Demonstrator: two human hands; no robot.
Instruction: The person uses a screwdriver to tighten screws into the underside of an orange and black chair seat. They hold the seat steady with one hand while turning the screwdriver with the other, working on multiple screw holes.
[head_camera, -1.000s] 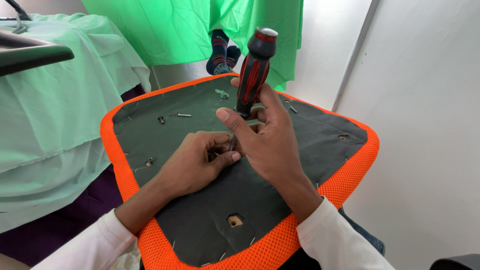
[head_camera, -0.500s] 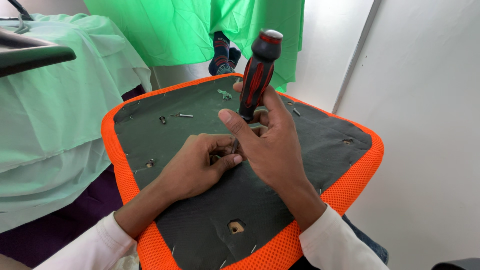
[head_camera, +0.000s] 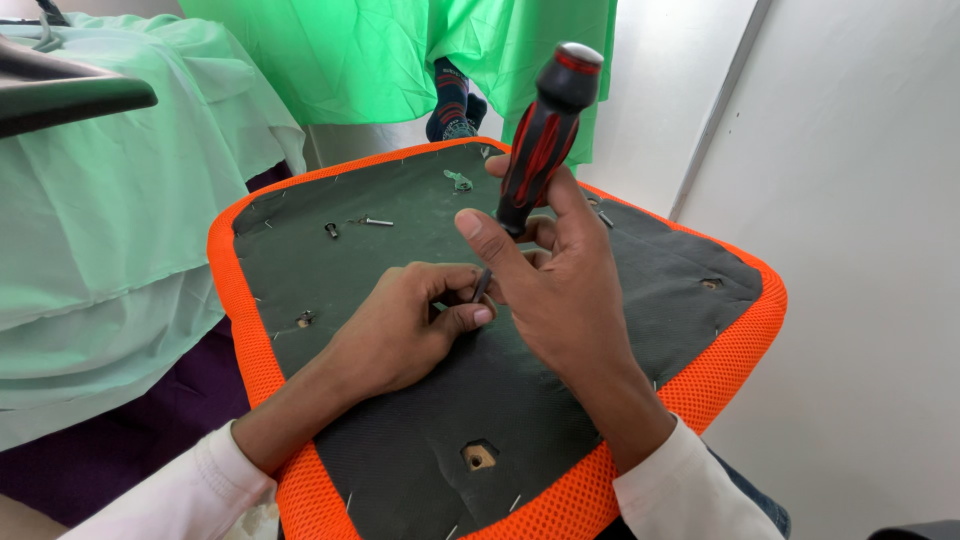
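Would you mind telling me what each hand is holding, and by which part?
The right hand holds the red-and-black screwdriver by the lower end of its handle. The left hand pinches its metal shaft near the tip.

Right hand (head_camera: 560, 290) grips screwdriver (head_camera: 545, 130); left hand (head_camera: 400, 325) steadies its tip on seat underside (head_camera: 400, 440).

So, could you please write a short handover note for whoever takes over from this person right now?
Right hand: grips a red-and-black screwdriver, handle up, shaft angled down to the seat underside.
Left hand: fingertips pinch around the screwdriver's tip, steadying it on the dark fabric panel; whether a screw is under it is hidden.
Things: the orange-edged seat cushion lies upside down. A loose screw and a small fitting lie near the far left corner.
Done: cannot tell.
Left: open mounting holes show at the near edge and far right.
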